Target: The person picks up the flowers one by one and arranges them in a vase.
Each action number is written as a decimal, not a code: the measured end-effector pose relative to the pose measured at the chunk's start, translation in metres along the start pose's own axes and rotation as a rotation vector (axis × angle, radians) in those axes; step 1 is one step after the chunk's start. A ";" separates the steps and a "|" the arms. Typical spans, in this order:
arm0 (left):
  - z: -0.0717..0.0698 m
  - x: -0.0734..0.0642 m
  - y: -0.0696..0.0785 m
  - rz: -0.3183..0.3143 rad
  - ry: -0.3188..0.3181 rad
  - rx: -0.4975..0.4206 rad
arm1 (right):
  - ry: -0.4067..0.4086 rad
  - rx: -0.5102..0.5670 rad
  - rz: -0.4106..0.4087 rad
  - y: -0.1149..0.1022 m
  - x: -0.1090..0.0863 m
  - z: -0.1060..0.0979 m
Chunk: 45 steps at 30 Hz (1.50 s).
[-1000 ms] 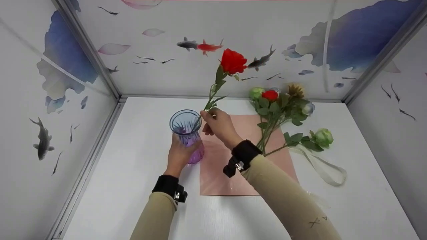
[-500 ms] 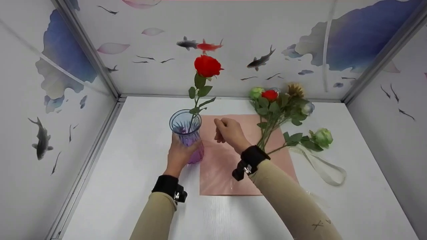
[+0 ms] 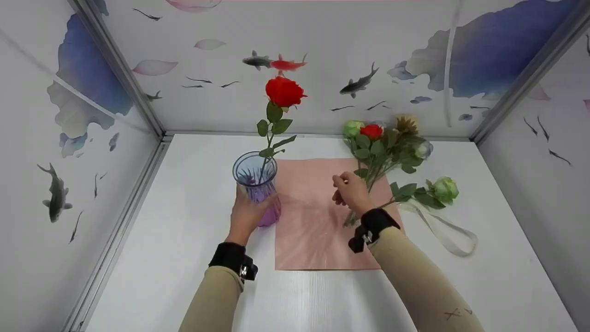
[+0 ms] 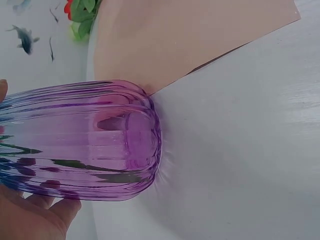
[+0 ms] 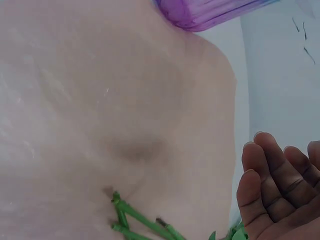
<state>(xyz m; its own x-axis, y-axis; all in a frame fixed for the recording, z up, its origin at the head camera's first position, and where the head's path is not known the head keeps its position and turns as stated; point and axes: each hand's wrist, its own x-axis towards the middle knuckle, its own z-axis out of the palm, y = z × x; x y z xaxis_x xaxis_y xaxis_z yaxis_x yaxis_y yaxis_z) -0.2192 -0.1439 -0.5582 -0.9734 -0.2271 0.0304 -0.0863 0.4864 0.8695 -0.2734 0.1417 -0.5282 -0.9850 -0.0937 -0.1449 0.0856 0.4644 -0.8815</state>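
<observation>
My left hand (image 3: 249,210) grips a ribbed glass vase (image 4: 100,145), blue at the rim and purple at the base, which stands upright on the table. Inside the vase is the stem of a single red rose (image 3: 285,91), its bloom and leaves rising above the rim. My right hand (image 3: 351,191), fingers loosely bent and holding nothing, is over the pink paper (image 3: 313,221) just left of a bunch of artificial flowers (image 3: 386,147). Cut ends of their green stems (image 5: 145,225) show below that hand in the right wrist view.
A green flower (image 3: 445,190) lies apart at the right, its stem reaching toward the paper. A pale ribbon loop (image 3: 454,240) is on the white table (image 3: 166,221) in front of it. Printed wall panels (image 3: 318,32) enclose the table at the back and sides.
My right hand has let go of the rose, which now leans upright in the vase, and has moved right toward the bunch. The left hand has stayed on the vase.
</observation>
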 end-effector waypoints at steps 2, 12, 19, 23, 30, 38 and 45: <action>0.000 0.000 0.000 0.000 -0.001 -0.008 | 0.010 -0.031 0.017 0.007 0.000 -0.006; 0.000 0.000 0.001 -0.027 -0.014 -0.021 | 0.077 -0.209 0.006 0.041 0.000 -0.034; 0.001 0.000 0.001 -0.003 -0.004 -0.024 | 0.127 -0.307 -0.049 0.070 -0.007 -0.060; 0.001 0.001 0.001 0.000 -0.002 -0.020 | 0.149 -0.374 -0.034 0.087 -0.012 -0.075; 0.000 0.001 0.000 -0.002 -0.001 -0.015 | 0.140 -0.424 -0.003 0.110 -0.017 -0.093; 0.000 0.000 -0.001 -0.007 0.000 -0.033 | 0.133 -0.464 0.031 0.123 -0.022 -0.099; 0.000 0.000 0.000 -0.007 0.002 -0.033 | 0.124 -0.514 0.058 0.130 -0.026 -0.100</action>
<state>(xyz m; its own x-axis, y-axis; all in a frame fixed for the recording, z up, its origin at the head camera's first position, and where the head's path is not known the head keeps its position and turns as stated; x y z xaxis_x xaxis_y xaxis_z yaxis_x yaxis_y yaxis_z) -0.2190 -0.1441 -0.5586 -0.9724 -0.2319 0.0252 -0.0860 0.4568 0.8854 -0.2518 0.2928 -0.5939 -0.9938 0.0352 -0.1051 0.0864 0.8401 -0.5355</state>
